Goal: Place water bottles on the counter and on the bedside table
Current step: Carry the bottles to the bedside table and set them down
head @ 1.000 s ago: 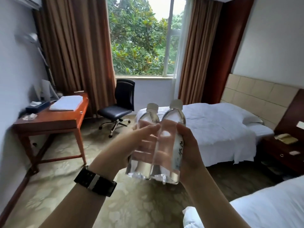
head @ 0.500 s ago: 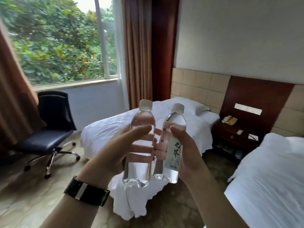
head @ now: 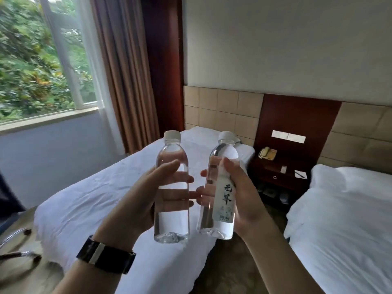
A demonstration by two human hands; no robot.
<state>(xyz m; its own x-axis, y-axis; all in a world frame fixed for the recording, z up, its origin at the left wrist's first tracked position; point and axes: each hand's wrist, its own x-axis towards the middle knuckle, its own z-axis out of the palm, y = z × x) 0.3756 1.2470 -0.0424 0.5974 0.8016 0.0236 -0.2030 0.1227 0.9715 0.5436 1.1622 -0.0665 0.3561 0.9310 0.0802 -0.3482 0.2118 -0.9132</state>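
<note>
I hold two clear, white-capped water bottles upright in front of me, a small gap between them. My left hand (head: 140,200) is wrapped around the left bottle (head: 172,158), which shows no label. My right hand (head: 246,198) grips the right bottle (head: 224,200), whose white label carries dark characters. A black watch sits on my left wrist. Beyond the bottles, to the right, the dark wooden bedside table (head: 275,172) stands between two beds against the headboard wall.
A beige telephone (head: 267,153), a small remote and a notepad with pen lie on the bedside table. A white bed (head: 101,200) lies ahead-left, another white bed (head: 347,219) at the right. Carpeted aisle runs between them. Window and brown curtains (head: 125,81) are at the left.
The view has swung right, from the desk and chair toward the beds and bedside table. The two bottles, earlier pressed together, are now slightly apart, one in each hand.
</note>
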